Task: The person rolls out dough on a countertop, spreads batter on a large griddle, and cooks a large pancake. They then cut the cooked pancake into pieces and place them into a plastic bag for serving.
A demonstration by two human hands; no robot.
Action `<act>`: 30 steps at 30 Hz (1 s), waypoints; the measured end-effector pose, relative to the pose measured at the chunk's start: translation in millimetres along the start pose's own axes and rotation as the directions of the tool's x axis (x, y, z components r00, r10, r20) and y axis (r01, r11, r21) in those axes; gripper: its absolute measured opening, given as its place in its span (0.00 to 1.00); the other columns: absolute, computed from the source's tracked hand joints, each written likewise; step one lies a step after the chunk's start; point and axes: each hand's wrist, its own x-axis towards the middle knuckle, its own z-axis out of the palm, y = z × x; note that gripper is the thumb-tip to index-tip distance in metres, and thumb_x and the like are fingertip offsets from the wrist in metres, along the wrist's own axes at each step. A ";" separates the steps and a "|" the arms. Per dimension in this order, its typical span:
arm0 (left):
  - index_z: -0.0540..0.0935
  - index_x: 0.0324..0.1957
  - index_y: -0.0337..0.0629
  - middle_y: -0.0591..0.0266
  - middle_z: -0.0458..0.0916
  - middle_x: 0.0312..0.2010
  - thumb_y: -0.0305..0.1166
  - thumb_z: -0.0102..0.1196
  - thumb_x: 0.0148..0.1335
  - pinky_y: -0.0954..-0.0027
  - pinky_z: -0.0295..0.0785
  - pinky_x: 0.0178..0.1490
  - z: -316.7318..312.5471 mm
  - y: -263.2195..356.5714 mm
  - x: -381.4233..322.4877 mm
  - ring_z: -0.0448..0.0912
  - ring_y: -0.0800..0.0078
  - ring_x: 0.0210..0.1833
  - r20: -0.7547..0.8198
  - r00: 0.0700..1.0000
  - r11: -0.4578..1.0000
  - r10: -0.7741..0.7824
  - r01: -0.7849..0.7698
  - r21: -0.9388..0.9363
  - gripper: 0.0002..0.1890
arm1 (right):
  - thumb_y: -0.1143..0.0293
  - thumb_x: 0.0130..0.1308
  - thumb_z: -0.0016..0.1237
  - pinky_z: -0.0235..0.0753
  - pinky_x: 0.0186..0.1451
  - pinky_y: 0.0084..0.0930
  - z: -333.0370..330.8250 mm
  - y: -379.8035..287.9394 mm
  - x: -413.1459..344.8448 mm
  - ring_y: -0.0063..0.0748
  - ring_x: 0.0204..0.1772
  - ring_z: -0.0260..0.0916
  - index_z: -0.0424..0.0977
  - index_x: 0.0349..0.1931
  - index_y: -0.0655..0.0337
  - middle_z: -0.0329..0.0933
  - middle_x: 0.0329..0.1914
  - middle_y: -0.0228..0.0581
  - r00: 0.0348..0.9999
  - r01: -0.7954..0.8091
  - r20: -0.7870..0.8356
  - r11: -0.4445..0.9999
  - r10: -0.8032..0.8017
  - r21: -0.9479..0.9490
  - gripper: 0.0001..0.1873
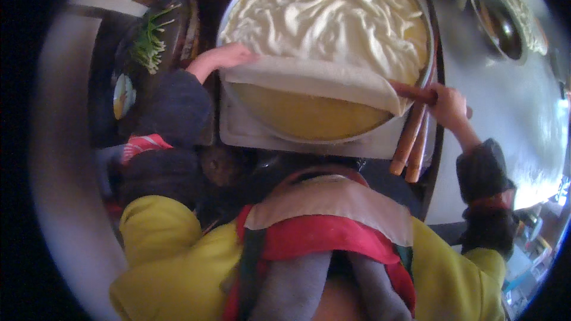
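A broad, pale dough sheet [330, 22] lies in loose wrinkles across a large round board or basin [308, 113] with a yellow surface and a light rim. Its near edge hangs in a smooth fold over a wooden rolling pin [408, 92]. My right hand [448, 104] grips the bare end of this pin beyond the right rim. At the left end of the fold, my left hand [234, 55] has its fingers curled on the dough; the pin's other end is hidden. Two more wooden rods [403, 156] lie side by side under the right rim.
A white rectangular slab [241, 127] is under the round surface. To the left are green onions [152, 42] and a small dish [123, 96]. A metal bowl [497, 22] stands on the shiny counter [482, 98] to the right, beside pale strands [526, 22].
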 end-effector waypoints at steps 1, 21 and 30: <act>0.66 0.20 0.35 0.64 0.58 0.15 0.50 0.47 0.61 0.66 0.56 0.25 -0.6 -3.1 4.8 0.57 0.76 0.22 -0.006 0.998 0.997 0.068 -0.068 -0.043 0.26 | 0.70 0.44 0.52 0.70 0.37 0.43 -3.2 3.6 5.0 0.49 0.36 0.72 0.71 0.33 0.52 0.75 0.28 0.42 1.000 0.008 -0.026 1.000 -0.008 0.018 0.12; 0.64 0.59 0.49 0.61 0.64 0.57 0.36 0.61 0.45 0.53 0.52 0.61 -45.2 0.2 3.6 0.61 0.62 0.60 -0.724 0.674 0.767 0.146 0.386 0.513 0.35 | 0.75 0.42 0.53 0.67 0.33 0.39 25.6 116.3 -133.7 0.47 0.34 0.68 0.70 0.23 0.60 0.68 0.30 0.40 0.826 -0.397 -0.402 0.914 0.395 0.082 0.07; 0.74 0.50 0.45 0.59 0.69 0.52 0.25 0.55 0.51 0.66 0.63 0.58 26.3 86.3 22.7 0.67 0.61 0.56 -0.650 0.673 0.910 0.352 -0.085 0.405 0.21 | 0.81 0.37 0.47 0.61 0.32 0.21 83.0 109.0 -324.4 0.27 0.26 0.58 0.62 0.20 0.67 0.56 0.23 0.32 0.468 -0.534 -0.347 0.573 0.813 0.622 0.09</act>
